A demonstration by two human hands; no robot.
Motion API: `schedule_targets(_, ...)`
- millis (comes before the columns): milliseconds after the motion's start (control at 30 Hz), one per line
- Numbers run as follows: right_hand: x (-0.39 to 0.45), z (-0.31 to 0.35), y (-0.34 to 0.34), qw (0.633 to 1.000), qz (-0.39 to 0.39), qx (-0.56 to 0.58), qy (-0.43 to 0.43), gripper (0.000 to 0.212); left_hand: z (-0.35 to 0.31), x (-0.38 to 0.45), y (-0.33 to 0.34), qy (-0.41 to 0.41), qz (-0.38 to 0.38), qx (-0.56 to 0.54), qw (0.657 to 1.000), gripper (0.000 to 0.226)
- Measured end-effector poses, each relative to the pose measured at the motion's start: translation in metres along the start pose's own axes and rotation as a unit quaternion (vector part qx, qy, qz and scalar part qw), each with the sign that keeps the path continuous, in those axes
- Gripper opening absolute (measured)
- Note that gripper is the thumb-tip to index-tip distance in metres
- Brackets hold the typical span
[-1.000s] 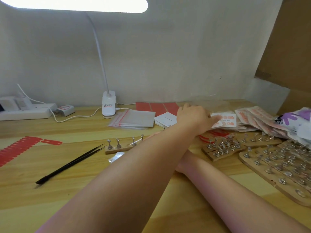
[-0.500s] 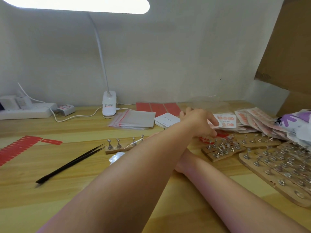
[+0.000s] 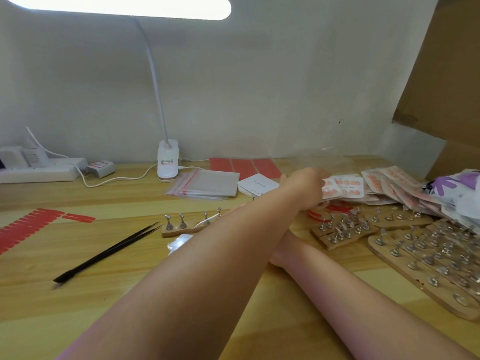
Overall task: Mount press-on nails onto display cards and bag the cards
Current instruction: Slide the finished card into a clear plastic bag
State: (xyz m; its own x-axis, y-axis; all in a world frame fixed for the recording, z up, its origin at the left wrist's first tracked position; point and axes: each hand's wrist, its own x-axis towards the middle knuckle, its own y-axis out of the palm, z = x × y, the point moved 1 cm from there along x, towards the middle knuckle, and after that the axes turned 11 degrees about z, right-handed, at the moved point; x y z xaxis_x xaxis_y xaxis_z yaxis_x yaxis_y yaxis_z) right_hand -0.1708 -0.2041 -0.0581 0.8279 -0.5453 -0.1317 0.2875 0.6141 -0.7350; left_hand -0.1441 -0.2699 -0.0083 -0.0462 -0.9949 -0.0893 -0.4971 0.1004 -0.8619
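Left hand (image 3: pixel 306 187) was flat over the pile of bagged cards (image 3: pixel 389 185) a second ago; now it has drawn back toward the middle, fingers curled round one card of pink nails (image 3: pixel 331 189), lifted at its near edge. Reads as a finished card being pulled from, or squared against, the pile; which, I cannot tell.

Grip: a pinch, thumb side hidden behind the knuckles.

Right hand: forearm lies on the worktop (image 3: pixel 78 294), hand hidden under the left arm, state unknown.

Empty clear bags (image 3: pixel 207 184) and blank white cards (image 3: pixel 258 184) sit just left of the hand. Wooden nail stands (image 3: pixel 428 255) and tweezers (image 3: pixel 109 252) untouched.
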Motion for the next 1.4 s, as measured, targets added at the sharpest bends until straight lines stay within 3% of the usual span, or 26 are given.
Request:
schedule_targets(100, -0.001, 0.001, 0.000, 1.000, -0.001, 0.013, 0.001, 0.048, -0.001, 0.001, -0.004, 0.001, -0.089, 0.004, 0.996, 0.037)
schedule_targets(200, -0.001, 0.002, 0.001, 0.999, -0.008, 0.039, 0.008, 0.048, 0.003, 0.002, -0.008, -0.025, -0.156, 0.003, 0.987, 0.042)
schedule_targets(333, -0.003, 0.002, -0.002, 1.000, -0.001, -0.001, 0.010, 0.044, 0.004, 0.004, -0.002, -0.031, -0.028, 0.038, 0.998, 0.016)
schedule_targets(367, -0.003, 0.002, -0.002, 1.000, -0.004, 0.006, 0.009, 0.042, 0.004, 0.002, -0.001, -0.037, -0.012, 0.042, 0.998, 0.025)
schedule_targets(467, -0.003, 0.006, 0.000, 1.000, 0.000, 0.027, 0.008, 0.045, 0.002, 0.000, -0.001, 0.003, -0.038, 0.019, 0.999, 0.037)
schedule_targets(567, -0.004, 0.008, 0.001, 0.999, -0.007, 0.045, 0.004, 0.047, 0.002, -0.003, -0.003, 0.026, -0.093, -0.009, 0.995, 0.016)
schedule_targets(633, -0.005, 0.009, 0.000, 0.999, -0.012, 0.040, -0.006, 0.046, 0.003, -0.005, -0.006, 0.029, -0.133, -0.049, 0.989, 0.014)
schedule_targets(733, -0.010, 0.014, -0.003, 1.000, -0.014, -0.016, -0.010, 0.042, 0.001, -0.008, -0.006, 0.042, -0.078, -0.045, 0.995, 0.007)
schedule_targets(833, -0.011, 0.022, -0.004, 0.998, -0.005, -0.060, -0.010, 0.024, 0.001, -0.016, -0.003, 0.033, 0.010, -0.003, 0.999, 0.076)
schedule_targets(867, -0.014, 0.027, -0.005, 0.998, -0.001, -0.060, -0.009, 0.013, -0.001, -0.022, -0.005, 0.051, -0.019, -0.006, 0.999, 0.080)
schedule_targets(933, -0.010, 0.032, -0.005, 1.000, -0.011, -0.009, -0.017, 0.033, -0.002, -0.035, -0.021, 0.094, -0.125, -0.085, 0.984, 0.068)
schedule_targets(967, -0.006, 0.030, -0.003, 0.998, -0.009, 0.067, -0.012, 0.035, 0.002, -0.042, -0.031, 0.105, -0.170, -0.132, 0.971, 0.060)
schedule_targets(1033, -0.001, 0.030, -0.001, 0.967, -0.010, 0.254, -0.024, 0.018, 0.015, -0.061, -0.055, 0.091, -0.230, -0.183, 0.951, 0.045)
schedule_targets(1100, 0.004, 0.028, -0.001, 0.937, -0.003, 0.349, -0.035, 0.004, 0.035, -0.085, -0.076, 0.061, -0.271, -0.178, 0.944, 0.033)
schedule_targets(1200, 0.006, 0.027, -0.005, 0.927, 0.016, 0.373, -0.030, 0.016, 0.070, -0.130, -0.096, -0.010, -0.321, -0.088, 0.943, 0.024)
schedule_targets(1267, 0.005, 0.027, -0.010, 0.927, 0.030, 0.374, -0.028, 0.018, 0.090, -0.163, -0.099, -0.071, -0.288, -0.016, 0.955, 0.016)
schedule_targets(1333, 0.004, 0.027, -0.017, 0.925, 0.041, 0.377, -0.028, 0.017, 0.108, -0.191, -0.094, -0.168, -0.182, 0.101, 0.964, 0.017)
schedule_targets(1400, 0.003, 0.025, -0.025, 0.926, 0.055, 0.372, -0.031, 0.018, 0.119, -0.208, -0.080, -0.256, -0.063, 0.173, 0.949, 0.024)
